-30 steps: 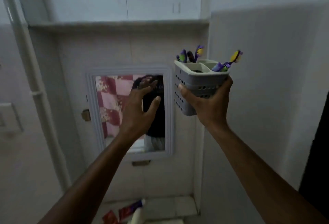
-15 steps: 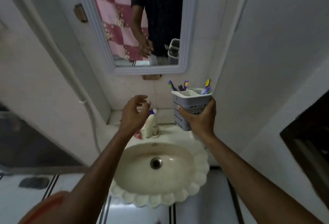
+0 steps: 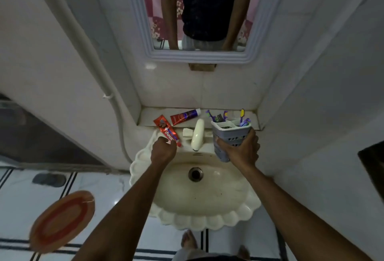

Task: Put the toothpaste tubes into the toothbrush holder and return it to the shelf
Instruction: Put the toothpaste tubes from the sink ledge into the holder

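Observation:
My right hand (image 3: 241,150) grips a grey perforated toothbrush holder (image 3: 229,134), held upright above the right side of the sink, with several toothbrushes (image 3: 243,118) standing in it. My left hand (image 3: 163,150) closes on the near end of a red toothpaste tube (image 3: 166,130) that lies across the sink's back left rim and the ledge. A second red and purple toothpaste tube (image 3: 185,116) lies flat on the ledge behind the tap, untouched.
A cream scalloped sink (image 3: 207,217) with a white tap (image 3: 197,134) sits below the tiled ledge (image 3: 145,118). A framed mirror (image 3: 199,57) hangs above. Walls close in left and right. An orange oval mat (image 3: 62,221) lies on the floor.
The view has swung down from the mirror and high shelf to the sink. My right hand has lowered the holder. My left hand has dropped onto the near toothpaste tube.

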